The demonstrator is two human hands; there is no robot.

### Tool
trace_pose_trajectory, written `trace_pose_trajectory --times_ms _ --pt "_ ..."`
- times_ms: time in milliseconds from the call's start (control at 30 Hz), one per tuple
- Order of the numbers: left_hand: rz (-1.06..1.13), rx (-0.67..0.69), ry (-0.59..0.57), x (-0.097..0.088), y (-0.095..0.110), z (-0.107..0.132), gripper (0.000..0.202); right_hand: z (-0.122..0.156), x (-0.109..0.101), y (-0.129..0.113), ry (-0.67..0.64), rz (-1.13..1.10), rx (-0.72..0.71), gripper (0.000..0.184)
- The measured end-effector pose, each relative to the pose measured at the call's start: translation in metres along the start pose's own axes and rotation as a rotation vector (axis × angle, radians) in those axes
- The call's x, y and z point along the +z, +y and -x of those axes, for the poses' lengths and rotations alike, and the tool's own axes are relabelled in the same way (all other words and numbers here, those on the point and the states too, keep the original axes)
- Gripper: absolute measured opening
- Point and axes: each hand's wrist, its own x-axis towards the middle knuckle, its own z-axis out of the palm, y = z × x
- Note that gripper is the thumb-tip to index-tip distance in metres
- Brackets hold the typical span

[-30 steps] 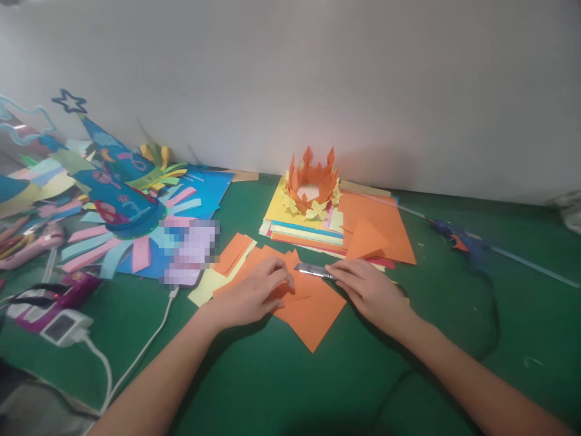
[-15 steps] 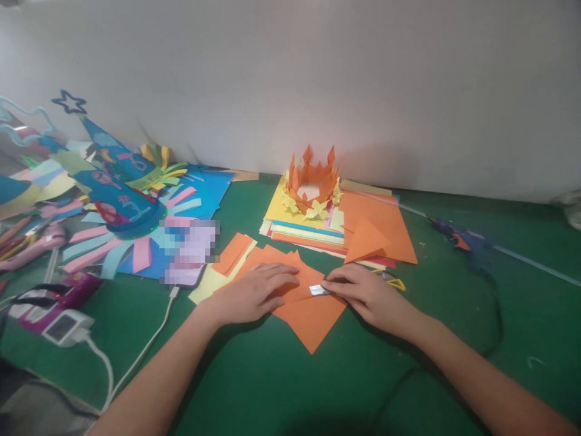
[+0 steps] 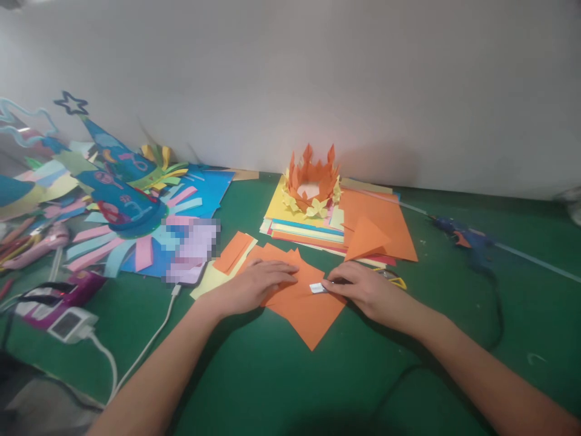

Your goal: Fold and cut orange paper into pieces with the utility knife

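Note:
My left hand lies flat on overlapping orange paper sheets, fingers stretched to the right with nothing gripped. At the right side of these sheets, my right hand pinches a small, flat, whitish-silver piece between thumb and fingers. The piece is held low over the orange paper; its kind is not clear, and its right end is hidden by the fingertips. Narrow orange strips and a pale yellow sheet lie to the left of my left hand. Yellow-handled scissors are partly covered behind my right hand.
Behind the hands, an orange paper crown with yellow flowers stands on a paper stack. A blue glue gun lies at right. Blue cone hats, a phone on a cable and a power strip are at left.
The view has shifted very slightly. Both hands stay in nearly the same place, and the right one keeps its pinch on the small whitish piece.

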Motion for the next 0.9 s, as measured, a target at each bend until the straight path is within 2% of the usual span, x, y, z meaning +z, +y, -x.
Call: trace_pose_trajectory --times_ms 367,500,700,900 --pt "-0.019 -0.009 -0.019 -0.002 0.000 -0.001 0.036 0.009 -0.003 0.005 -0.043 -0.015 -0.034 0.037" --pt "-0.047 -0.003 -0.035 0.000 -0.002 0.000 0.039 0.010 -0.002 0.004 -0.019 -0.003 -0.003 0.036" --pt "-0.110 -0.035 -0.019 0.006 -0.007 -0.002 0.042 0.003 0.004 0.004 0.089 0.051 0.019 0.035" --pt "-0.114 -0.059 -0.025 0.007 -0.007 -0.004 0.041 -0.004 0.008 0.003 0.082 0.062 0.004 0.037"
